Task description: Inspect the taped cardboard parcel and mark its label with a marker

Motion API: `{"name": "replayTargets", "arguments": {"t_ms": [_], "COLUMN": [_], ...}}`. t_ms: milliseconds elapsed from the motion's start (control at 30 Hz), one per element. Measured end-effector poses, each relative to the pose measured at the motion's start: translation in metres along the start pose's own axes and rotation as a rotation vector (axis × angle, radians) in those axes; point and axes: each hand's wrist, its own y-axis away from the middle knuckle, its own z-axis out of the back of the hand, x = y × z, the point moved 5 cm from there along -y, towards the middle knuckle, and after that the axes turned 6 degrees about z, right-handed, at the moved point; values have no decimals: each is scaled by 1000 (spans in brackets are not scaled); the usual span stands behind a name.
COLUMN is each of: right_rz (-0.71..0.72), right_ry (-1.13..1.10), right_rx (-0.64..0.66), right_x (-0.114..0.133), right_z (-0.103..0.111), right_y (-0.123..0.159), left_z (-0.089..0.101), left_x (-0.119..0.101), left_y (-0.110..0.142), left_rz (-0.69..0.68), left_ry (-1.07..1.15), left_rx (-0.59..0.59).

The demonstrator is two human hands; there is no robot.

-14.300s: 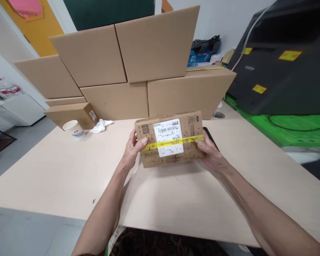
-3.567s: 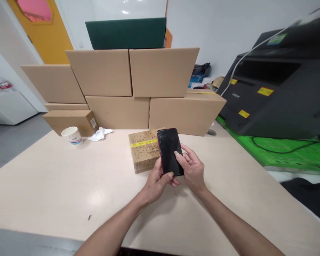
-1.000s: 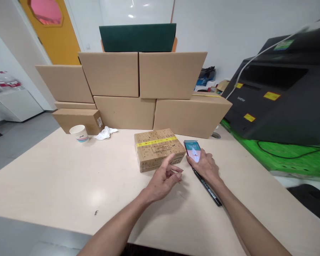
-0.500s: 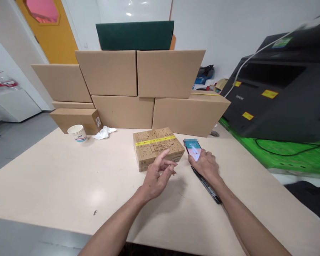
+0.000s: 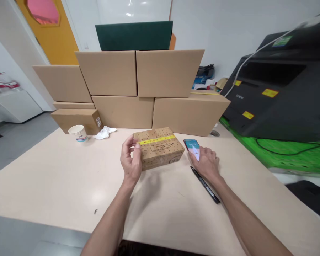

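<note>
1. Left hand (image 5: 130, 160) cups the left end of the brown, black-flecked, yellow-taped cardboard box (image 5: 160, 147); clamped or not, can't tell!
2. Right hand (image 5: 206, 163) curves over the lit, rectangular smartphone (image 5: 192, 146), grip unclear; slim black pen (image 5: 204, 185) just left of that wrist.
3. Box-steadying, it seems; lifting would call for firmer fingers.

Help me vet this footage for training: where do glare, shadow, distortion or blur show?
All head view: glare spots on the whiteboard, pale shine on the tabletop; soft shadow below and right of the left hand; black machine looks stretched, leaning; parcel fairly crisp, small print unreadable.
</note>
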Motion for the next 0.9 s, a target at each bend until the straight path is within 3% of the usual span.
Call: {"name": "replayTargets", "arguments": {"t_ms": [100, 200, 267, 433, 600, 800, 900], "right_rz": [119, 178, 219, 249, 197, 161, 217], "right_ry": [-470, -834, -937, -1342, -1359, -1407, -1326], "right_rx": [-116, -15, 69, 178, 105, 121, 157], "right_x": [13, 31, 42, 48, 36, 38, 40], "right_z": [1, -8, -12, -4, 10, -5, 5], "right_y": [-3, -5, -3, 10, 13, 17, 17], "left_z": [5, 2, -5, -14, -17, -13, -9], "left_x": [21, 43, 49, 43, 29, 25, 26], "left_y": [-12, -13, -11, -10, -12, -17, -18], "left_rz": [241, 521, 600, 523, 296, 291, 347], "left_ry": [-128, -121, -45, 171, 222, 171, 156], "left_rx": [15, 114, 222, 358, 478, 354, 244]}}
